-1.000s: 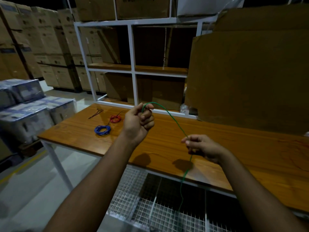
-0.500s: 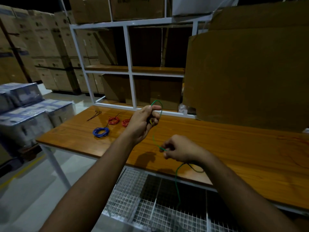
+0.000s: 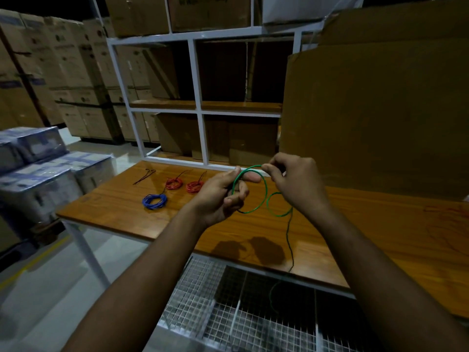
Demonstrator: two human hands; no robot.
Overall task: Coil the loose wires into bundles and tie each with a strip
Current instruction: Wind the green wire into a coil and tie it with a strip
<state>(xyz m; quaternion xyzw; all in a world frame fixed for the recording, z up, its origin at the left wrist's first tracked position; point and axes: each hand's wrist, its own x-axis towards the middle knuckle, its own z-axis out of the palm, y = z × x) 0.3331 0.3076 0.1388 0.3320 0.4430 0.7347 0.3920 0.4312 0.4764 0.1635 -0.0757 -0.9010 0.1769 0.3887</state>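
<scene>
Green wire (image 3: 265,191) loops mid-frame above the bench (image 3: 380,224): my left hand (image 3: 223,196) pinches the coil's left side, my right hand (image 3: 294,181) pinches its top, while the loose tail hangs below my right grip, toward the lower frame.
</scene>
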